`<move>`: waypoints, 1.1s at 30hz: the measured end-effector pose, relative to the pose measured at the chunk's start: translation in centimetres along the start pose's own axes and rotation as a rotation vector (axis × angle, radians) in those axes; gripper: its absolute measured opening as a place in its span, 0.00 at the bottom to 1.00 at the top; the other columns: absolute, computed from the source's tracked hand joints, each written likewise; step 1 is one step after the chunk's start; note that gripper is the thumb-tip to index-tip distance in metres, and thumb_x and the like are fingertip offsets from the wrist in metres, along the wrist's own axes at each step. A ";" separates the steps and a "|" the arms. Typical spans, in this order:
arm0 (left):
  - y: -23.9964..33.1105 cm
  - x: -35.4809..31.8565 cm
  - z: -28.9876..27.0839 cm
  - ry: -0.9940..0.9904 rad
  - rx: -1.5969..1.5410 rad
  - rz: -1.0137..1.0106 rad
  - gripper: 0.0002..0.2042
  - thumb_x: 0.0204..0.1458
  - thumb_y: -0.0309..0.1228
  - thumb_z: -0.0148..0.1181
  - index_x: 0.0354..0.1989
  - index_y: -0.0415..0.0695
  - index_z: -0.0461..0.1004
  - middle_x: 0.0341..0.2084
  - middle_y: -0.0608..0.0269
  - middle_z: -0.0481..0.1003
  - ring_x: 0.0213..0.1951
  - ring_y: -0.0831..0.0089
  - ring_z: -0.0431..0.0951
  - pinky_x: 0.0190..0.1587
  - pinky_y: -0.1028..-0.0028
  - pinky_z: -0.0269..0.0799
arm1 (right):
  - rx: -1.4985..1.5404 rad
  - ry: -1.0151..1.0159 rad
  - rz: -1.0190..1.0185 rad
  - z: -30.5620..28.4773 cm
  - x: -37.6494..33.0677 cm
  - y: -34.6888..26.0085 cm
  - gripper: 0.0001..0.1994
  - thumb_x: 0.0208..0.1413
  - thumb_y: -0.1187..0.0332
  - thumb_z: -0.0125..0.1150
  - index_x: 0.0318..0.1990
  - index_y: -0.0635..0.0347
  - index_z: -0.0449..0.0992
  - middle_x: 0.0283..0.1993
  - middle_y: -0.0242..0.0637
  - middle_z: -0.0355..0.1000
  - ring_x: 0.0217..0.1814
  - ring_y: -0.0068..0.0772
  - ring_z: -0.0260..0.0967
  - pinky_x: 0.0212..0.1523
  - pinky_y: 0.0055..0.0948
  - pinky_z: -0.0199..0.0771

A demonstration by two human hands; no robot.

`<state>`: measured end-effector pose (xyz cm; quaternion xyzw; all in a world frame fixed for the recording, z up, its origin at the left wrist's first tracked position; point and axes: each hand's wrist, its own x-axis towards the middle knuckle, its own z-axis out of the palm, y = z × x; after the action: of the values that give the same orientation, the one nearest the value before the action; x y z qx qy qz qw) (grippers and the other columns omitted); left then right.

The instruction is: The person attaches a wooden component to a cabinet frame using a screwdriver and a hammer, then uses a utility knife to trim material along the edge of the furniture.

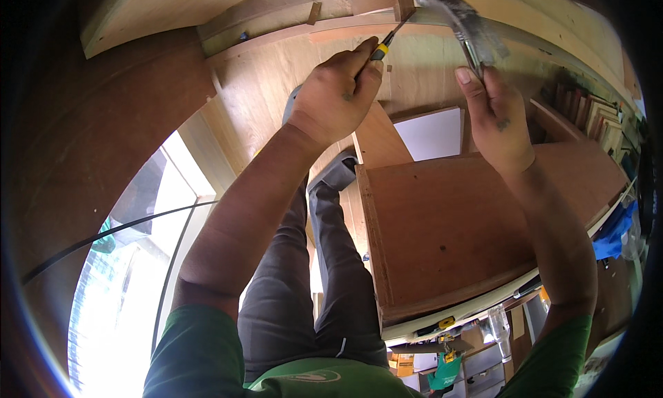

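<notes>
My left hand [335, 97] is closed around a slim tool with a yellow and black handle [380, 51]. Its thin metal shaft points up and to the right, and its tip is at the foot of a small upright wooden piece [403, 1]. Whether it is a chisel or a screwdriver I cannot tell. To the right, my right hand [498, 118] grips a hammer [456, 18] by its handle. The hammer's dark head is raised, apart from the tool, and smeared by motion.
A brown wooden panel box [449, 239] stands at my right, below the right forearm. Pale curved boards [552, 32] run along the far side. Stacked wood strips [601, 121] lie at the far right. A bright opening [131, 280] is at the left, with a dark cable [117, 230] across it.
</notes>
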<state>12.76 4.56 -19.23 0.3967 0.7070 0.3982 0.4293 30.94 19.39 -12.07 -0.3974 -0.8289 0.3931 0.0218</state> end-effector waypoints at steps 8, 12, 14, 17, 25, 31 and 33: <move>-0.3 -0.2 0.4 -0.004 -0.132 -0.091 0.19 0.65 0.33 0.54 0.59 0.34 0.73 0.28 0.52 0.77 0.31 0.75 0.76 0.38 0.76 0.72 | 0.055 0.011 -0.038 -0.5 -0.1 -0.2 0.20 0.68 0.58 0.56 0.26 0.62 0.64 0.17 0.39 0.55 0.18 0.31 0.53 0.21 0.36 0.55; 0.3 -0.3 0.3 -0.025 -0.072 -0.158 0.18 0.66 0.35 0.52 0.58 0.38 0.74 0.24 0.60 0.74 0.28 0.78 0.72 0.36 0.78 0.70 | 0.082 -0.005 -0.005 -0.7 -0.4 -1.0 0.19 0.68 0.63 0.56 0.25 0.61 0.61 0.18 0.33 0.50 0.20 0.24 0.46 0.22 0.31 0.51; 0.5 -0.3 0.4 -0.026 -0.081 -0.165 0.18 0.65 0.35 0.52 0.58 0.40 0.74 0.23 0.62 0.72 0.26 0.79 0.70 0.35 0.78 0.69 | 0.007 0.007 0.032 -1.2 -0.8 -1.6 0.17 0.67 0.65 0.56 0.26 0.63 0.64 0.16 0.41 0.58 0.18 0.30 0.54 0.21 0.35 0.58; 0.7 -0.3 0.4 -0.025 -0.097 -0.187 0.18 0.65 0.35 0.52 0.58 0.40 0.74 0.23 0.63 0.71 0.26 0.79 0.69 0.34 0.78 0.69 | 0.126 0.013 0.121 -1.5 -0.5 -1.9 0.17 0.68 0.65 0.56 0.27 0.63 0.65 0.16 0.37 0.56 0.19 0.25 0.53 0.22 0.34 0.57; 0.7 -0.2 0.4 -0.032 -0.080 -0.157 0.17 0.65 0.35 0.51 0.57 0.40 0.75 0.22 0.63 0.71 0.26 0.80 0.69 0.33 0.77 0.69 | 0.186 0.006 0.130 -1.6 -0.3 -2.0 0.16 0.68 0.66 0.56 0.27 0.62 0.65 0.17 0.32 0.54 0.20 0.21 0.51 0.21 0.31 0.56; 0.7 -0.3 0.3 -0.046 -0.096 -0.181 0.17 0.66 0.35 0.51 0.57 0.39 0.74 0.22 0.62 0.70 0.26 0.79 0.69 0.33 0.77 0.69 | 0.111 -0.027 0.049 -1.0 -0.6 -1.1 0.19 0.68 0.61 0.56 0.26 0.61 0.61 0.18 0.31 0.51 0.20 0.22 0.46 0.21 0.30 0.52; 0.7 -0.2 0.3 -0.046 -0.115 -0.170 0.18 0.66 0.35 0.51 0.58 0.38 0.74 0.22 0.62 0.71 0.26 0.79 0.69 0.33 0.77 0.69 | 0.050 -0.040 0.011 -0.3 -0.5 -0.3 0.21 0.69 0.59 0.55 0.25 0.60 0.60 0.18 0.28 0.47 0.20 0.21 0.44 0.22 0.30 0.50</move>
<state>13.28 4.69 -18.65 0.3191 0.7040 0.3911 0.4997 31.18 19.16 -11.49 -0.3934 -0.8169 0.4216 0.0129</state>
